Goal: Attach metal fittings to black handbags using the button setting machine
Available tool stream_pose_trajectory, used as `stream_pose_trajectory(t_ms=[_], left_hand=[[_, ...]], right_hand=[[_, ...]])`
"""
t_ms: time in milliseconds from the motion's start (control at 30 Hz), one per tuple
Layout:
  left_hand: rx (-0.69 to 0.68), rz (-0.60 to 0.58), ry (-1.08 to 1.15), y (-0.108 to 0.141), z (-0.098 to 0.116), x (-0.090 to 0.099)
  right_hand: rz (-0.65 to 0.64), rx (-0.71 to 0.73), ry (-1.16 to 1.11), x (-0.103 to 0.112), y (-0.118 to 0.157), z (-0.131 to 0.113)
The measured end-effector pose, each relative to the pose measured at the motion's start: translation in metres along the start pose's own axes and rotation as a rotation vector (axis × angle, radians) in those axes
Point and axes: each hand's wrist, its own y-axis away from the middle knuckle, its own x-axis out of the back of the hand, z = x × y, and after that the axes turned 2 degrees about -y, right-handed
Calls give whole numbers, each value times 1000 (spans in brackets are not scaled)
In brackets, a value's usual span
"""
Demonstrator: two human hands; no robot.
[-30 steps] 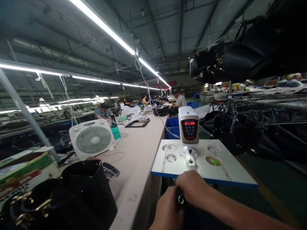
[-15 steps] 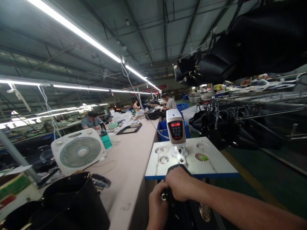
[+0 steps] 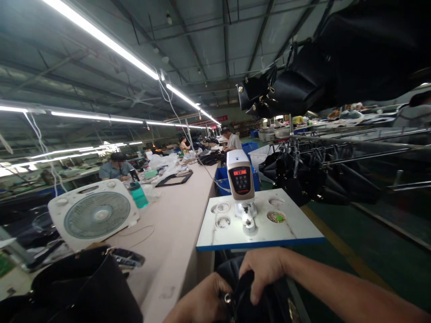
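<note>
A black handbag point(image 3: 240, 303) with gold-coloured metal fittings is at the bottom of the view, just below the front edge of the machine's tabletop. My right hand point(image 3: 266, 269) reaches over it from the right, its thumb and fingers closed on the black material. On the bag's left side my left hand point(image 3: 208, 296) grips the edge by a shiny ring; its fingertips are partly hidden. Beyond both hands stands a white riveting machine point(image 3: 240, 175) with a lit red number display. Its white tabletop point(image 3: 257, 235) has round cups let into it, one with small gold parts and something green.
A long pale table point(image 3: 168, 237) on the left bears a box fan point(image 3: 97, 215), a teal bottle point(image 3: 138, 196) and another black bag point(image 3: 90, 287). Black bags point(image 3: 299, 85) hang from racks at right. Blue bins point(image 3: 222, 179) stand behind the machine. Several people work farther off.
Both hands and the bag have moved down, away from the machine's tabletop. The right hand has turned over the bag, and the left has shifted left. The view has swung slightly right.
</note>
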Motion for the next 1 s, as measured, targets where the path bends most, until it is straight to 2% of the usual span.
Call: stream_pose_trajectory(t_ms=[100,200,300,367,467,600,667,733,833,900,1000], left_hand=[[76,-35,111,1,-11,-2],[194,4,272,5,-43,-9],[254,36,429,10,-73,-17],[277,60,495,11,-87,-21],[268,149,554,8,-95,-26],[210,329,600,-1,-95,-38],[196,476,495,-4,-94,-42],[161,635,297,-5,-93,-45],[25,849,36,-4,-95,-42],[-64,946,-106,-1,-97,-37],[-143,1009,-333,2,-98,-23]], right_hand=[[-141,2,-196,3,-24,19],[-140,44,-400,-13,-48,32],[-127,70,-561,-28,-66,43],[-141,57,-627,-32,-74,49],[-143,31,-696,-32,-79,58],[-108,5,-741,-31,-81,66],[-102,-11,-753,-31,-83,69],[-108,-25,-761,-32,-87,71],[-135,-42,-774,-32,-94,74],[-154,-55,-781,-33,-98,74],[-184,-67,-786,-33,-103,74]])
